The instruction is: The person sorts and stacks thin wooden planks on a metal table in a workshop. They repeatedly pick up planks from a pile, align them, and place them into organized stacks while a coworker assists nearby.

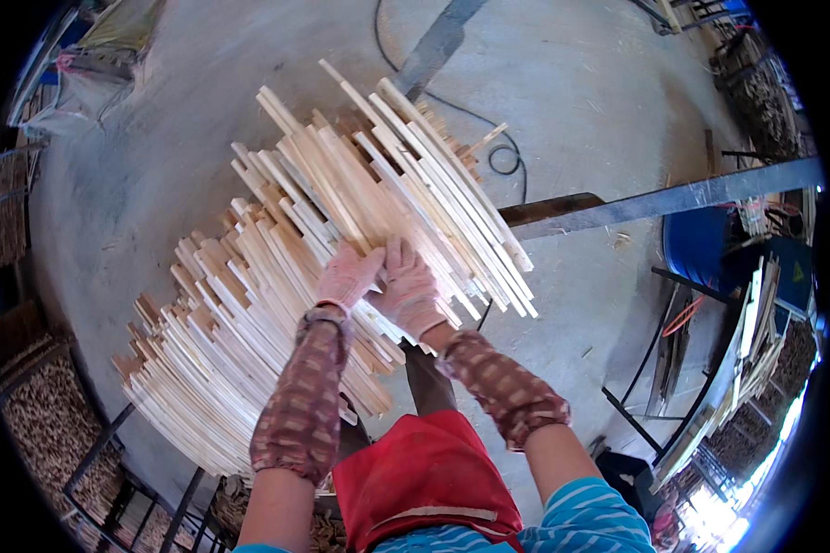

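A big pile of pale wooden strips (249,304) fans out before me, running from lower left to upper centre. Both my hands wear pinkish-white gloves and meet at the near side of the pile's raised right part. My left hand (346,276) is closed on wooden strips (364,207), its thumb pointing toward the other hand. Just right of it, my right hand (408,288) grips strips too, with its fingers reaching forward over them; their tips are partly hidden. A pale strip end shows between the two hands. Brown checked sleeve covers wrap both forearms.
A metal beam (673,198) runs rightward from the pile, and another (438,46) extends away beyond it. A black cable (503,138) loops on the grey floor (572,92). At right stand a blue bin (696,244) and a dark rack with wood; stacked wood (55,415) lies at left.
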`<state>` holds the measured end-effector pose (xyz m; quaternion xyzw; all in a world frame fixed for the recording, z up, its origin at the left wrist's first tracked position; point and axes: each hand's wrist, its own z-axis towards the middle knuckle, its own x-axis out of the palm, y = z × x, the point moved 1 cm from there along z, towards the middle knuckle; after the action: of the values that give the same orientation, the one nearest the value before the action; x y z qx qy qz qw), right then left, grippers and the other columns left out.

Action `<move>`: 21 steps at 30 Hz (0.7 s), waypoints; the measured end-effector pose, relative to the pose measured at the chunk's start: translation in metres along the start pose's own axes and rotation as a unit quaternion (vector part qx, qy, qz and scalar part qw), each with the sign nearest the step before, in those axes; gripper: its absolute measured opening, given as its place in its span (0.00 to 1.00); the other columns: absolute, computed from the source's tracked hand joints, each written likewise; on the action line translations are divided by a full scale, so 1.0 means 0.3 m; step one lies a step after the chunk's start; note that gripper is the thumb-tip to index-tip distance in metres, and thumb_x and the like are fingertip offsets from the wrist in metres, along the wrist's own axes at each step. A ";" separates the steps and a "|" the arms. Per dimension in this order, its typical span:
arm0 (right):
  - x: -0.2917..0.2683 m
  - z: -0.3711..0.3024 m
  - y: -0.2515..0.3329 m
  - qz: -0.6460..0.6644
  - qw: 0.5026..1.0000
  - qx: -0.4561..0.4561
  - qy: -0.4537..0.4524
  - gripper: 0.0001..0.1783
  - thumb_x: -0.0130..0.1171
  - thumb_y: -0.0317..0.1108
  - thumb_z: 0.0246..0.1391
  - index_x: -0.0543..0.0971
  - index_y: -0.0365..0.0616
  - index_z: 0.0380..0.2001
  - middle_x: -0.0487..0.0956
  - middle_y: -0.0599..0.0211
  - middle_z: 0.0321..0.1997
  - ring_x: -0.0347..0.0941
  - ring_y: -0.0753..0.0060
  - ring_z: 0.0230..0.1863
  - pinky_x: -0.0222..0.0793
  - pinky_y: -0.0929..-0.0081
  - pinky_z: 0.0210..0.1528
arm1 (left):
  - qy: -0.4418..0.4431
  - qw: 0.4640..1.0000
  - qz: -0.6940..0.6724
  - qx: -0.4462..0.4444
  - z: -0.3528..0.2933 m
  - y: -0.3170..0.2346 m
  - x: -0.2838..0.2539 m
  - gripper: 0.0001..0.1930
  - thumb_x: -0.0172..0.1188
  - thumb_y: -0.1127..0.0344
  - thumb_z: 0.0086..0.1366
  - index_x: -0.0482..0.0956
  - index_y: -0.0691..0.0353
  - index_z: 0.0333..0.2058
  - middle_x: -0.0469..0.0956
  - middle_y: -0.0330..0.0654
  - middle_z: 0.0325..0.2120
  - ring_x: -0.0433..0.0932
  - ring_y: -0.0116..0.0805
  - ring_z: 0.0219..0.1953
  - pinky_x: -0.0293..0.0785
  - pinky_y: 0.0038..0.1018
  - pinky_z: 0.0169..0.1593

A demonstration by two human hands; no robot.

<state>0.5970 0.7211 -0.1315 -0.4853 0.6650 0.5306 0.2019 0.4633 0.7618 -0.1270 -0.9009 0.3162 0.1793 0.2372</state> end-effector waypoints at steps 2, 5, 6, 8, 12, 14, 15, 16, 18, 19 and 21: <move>0.064 -0.005 -0.014 -0.039 0.999 0.022 -0.024 0.51 0.69 0.47 0.46 0.57 0.36 0.68 0.63 0.45 0.68 0.61 0.44 0.67 0.62 0.52 0.64 | -0.004 1.000 -0.012 0.001 0.010 0.021 -0.035 0.48 0.63 0.39 0.58 0.60 0.66 0.67 0.79 0.64 0.49 0.77 0.56 0.57 0.70 0.43 0.61; 0.082 -0.003 -0.036 -0.029 0.999 0.028 -0.033 0.54 0.70 0.47 0.45 0.54 0.37 0.70 0.62 0.45 0.68 0.59 0.44 0.69 0.60 0.51 0.65 | -0.137 0.984 -0.110 0.028 0.005 0.036 0.015 0.45 0.67 0.45 0.57 0.60 0.65 0.67 0.76 0.63 0.54 0.74 0.57 0.58 0.69 0.43 0.63; 0.069 -0.001 -0.036 -0.015 0.999 0.017 -0.029 0.55 0.70 0.47 0.45 0.54 0.37 0.71 0.62 0.45 0.68 0.59 0.44 0.69 0.60 0.51 0.66 | -0.205 0.965 -0.162 0.035 -0.004 0.037 0.032 0.45 0.69 0.47 0.57 0.60 0.64 0.67 0.74 0.63 0.56 0.74 0.58 0.59 0.68 0.43 0.63; 0.034 -0.010 -0.048 -0.011 0.999 -0.003 -0.037 0.51 0.68 0.48 0.48 0.56 0.36 0.69 0.67 0.47 0.64 0.66 0.44 0.63 0.67 0.52 0.59 | -0.247 0.957 -0.146 0.047 0.002 0.005 0.095 0.52 0.72 0.51 0.53 0.53 0.61 0.70 0.64 0.60 0.64 0.67 0.59 0.64 0.66 0.43 0.66; -0.024 0.032 -0.163 0.077 0.997 -0.013 0.025 0.31 0.59 0.51 0.58 0.69 0.43 0.57 0.78 0.50 0.47 0.77 0.42 0.47 0.73 0.51 0.48 | -0.296 0.945 -0.135 -0.014 0.033 -0.074 0.167 0.55 0.73 0.53 0.52 0.47 0.59 0.72 0.55 0.58 0.69 0.58 0.58 0.69 0.61 0.44 0.69; -0.066 0.036 -0.202 0.095 0.993 -0.007 0.070 0.25 0.55 0.52 0.61 0.73 0.45 0.52 0.80 0.50 0.43 0.77 0.43 0.46 0.72 0.51 0.49 | -0.328 0.930 -0.166 0.005 0.053 -0.059 0.184 0.55 0.73 0.55 0.51 0.47 0.59 0.72 0.54 0.58 0.69 0.57 0.59 0.70 0.60 0.44 0.70; -0.059 0.045 -0.223 0.112 0.992 -0.025 0.045 0.23 0.50 0.54 0.65 0.77 0.46 0.47 0.80 0.50 0.42 0.76 0.45 0.47 0.71 0.52 0.50 | -0.328 0.926 -0.184 0.027 0.037 -0.079 0.176 0.55 0.74 0.55 0.52 0.48 0.59 0.72 0.54 0.57 0.70 0.56 0.59 0.70 0.58 0.43 0.71; -0.036 0.058 -0.249 0.137 0.989 -0.027 0.044 0.22 0.50 0.53 0.65 0.77 0.45 0.45 0.80 0.50 0.42 0.76 0.45 0.48 0.71 0.52 0.51 | -0.325 0.930 -0.169 0.030 0.038 -0.079 0.163 0.55 0.73 0.55 0.52 0.48 0.60 0.72 0.53 0.58 0.70 0.55 0.58 0.71 0.57 0.43 0.72; -0.022 0.088 -0.273 0.187 0.981 -0.034 0.047 0.22 0.50 0.53 0.65 0.78 0.44 0.43 0.81 0.50 0.42 0.76 0.44 0.48 0.70 0.52 0.51 | -0.322 0.936 -0.140 0.031 0.044 -0.073 0.131 0.54 0.72 0.54 0.54 0.49 0.61 0.72 0.52 0.59 0.71 0.54 0.58 0.71 0.54 0.41 0.73; -0.050 0.083 -0.257 0.183 0.982 -0.018 0.048 0.17 0.51 0.47 0.64 0.79 0.44 0.39 0.81 0.49 0.42 0.76 0.44 0.48 0.70 0.52 0.52 | -0.345 0.927 -0.133 0.061 0.054 -0.067 0.119 0.53 0.72 0.54 0.54 0.49 0.61 0.72 0.52 0.59 0.71 0.53 0.58 0.72 0.54 0.41 0.73; -0.033 0.095 -0.267 0.139 0.988 0.005 0.064 0.15 0.51 0.43 0.63 0.79 0.45 0.38 0.81 0.49 0.41 0.76 0.44 0.47 0.71 0.52 0.52 | -0.386 0.907 -0.116 0.125 0.082 -0.062 0.097 0.51 0.72 0.54 0.55 0.51 0.60 0.72 0.52 0.58 0.70 0.53 0.58 0.72 0.54 0.42 0.73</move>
<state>0.6634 0.7539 -0.1746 -0.4197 0.7401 0.5185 0.0852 0.4926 0.7737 -0.1552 -0.7547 0.1132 0.4428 0.4706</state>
